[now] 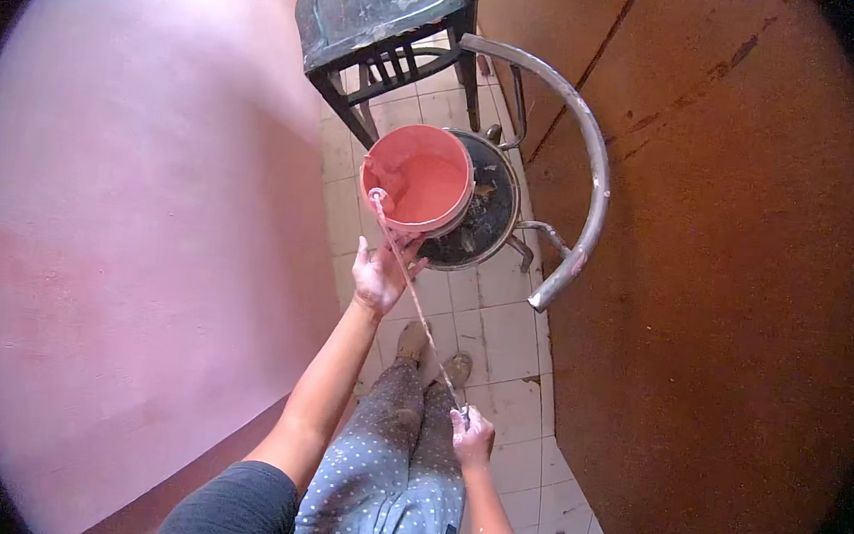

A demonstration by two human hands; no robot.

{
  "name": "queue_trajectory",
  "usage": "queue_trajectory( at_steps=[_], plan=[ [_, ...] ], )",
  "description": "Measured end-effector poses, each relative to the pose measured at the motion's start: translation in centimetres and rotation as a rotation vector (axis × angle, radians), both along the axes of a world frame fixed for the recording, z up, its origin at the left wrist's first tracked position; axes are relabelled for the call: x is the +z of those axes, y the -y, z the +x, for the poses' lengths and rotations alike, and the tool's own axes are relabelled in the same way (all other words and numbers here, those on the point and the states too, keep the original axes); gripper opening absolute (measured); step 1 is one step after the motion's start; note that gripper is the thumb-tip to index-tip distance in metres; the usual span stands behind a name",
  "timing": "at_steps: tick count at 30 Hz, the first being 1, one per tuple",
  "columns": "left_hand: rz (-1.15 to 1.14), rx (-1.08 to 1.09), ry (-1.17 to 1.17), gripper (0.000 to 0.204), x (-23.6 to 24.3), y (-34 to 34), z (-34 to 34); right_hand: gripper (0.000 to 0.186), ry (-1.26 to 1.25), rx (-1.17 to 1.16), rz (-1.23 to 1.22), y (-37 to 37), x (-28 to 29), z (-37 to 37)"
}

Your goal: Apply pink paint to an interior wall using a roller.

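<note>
A red bucket with a smooth mass of pinkish-red paint inside stands on a round black seat. My right hand, low and near my thigh, is closed around the end of a long thin paint-stained rod. The rod slants up and away to the bucket, its small whitish head at the near left rim. My left hand, smeared with pale paint, is at the bucket's near side with fingers spread. Whether its fingertips touch the bucket cannot be made out; the rod crosses in front of them.
A worn dark chair stands beyond the bucket. From the round seat's metal frame, a curved tube juts out to the right. A pink wall rises on the left, a brown surface on the right, with tiled floor between.
</note>
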State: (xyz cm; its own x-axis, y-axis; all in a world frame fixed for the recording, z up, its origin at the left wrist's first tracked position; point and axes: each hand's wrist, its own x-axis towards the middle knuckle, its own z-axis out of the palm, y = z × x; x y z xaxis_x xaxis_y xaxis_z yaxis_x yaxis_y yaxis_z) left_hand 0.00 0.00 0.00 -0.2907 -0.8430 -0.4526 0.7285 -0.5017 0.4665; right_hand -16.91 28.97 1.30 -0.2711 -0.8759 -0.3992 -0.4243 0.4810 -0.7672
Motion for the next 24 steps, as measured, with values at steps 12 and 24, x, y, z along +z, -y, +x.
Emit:
queue_trajectory(
  at_steps=[12,24],
  plan=[
    [-0.03,0.025,-0.026,0.073,-0.9,-0.7,-1.4,0.031,-0.228,-0.12,0.09,-0.2,4.1,-9.4],
    [-0.033,-0.035,-0.037,0.082,-1.0,-0.6,-0.5,0.034,-0.31,0.001,0.16,-1.9,7.0,-7.0]
  ],
)
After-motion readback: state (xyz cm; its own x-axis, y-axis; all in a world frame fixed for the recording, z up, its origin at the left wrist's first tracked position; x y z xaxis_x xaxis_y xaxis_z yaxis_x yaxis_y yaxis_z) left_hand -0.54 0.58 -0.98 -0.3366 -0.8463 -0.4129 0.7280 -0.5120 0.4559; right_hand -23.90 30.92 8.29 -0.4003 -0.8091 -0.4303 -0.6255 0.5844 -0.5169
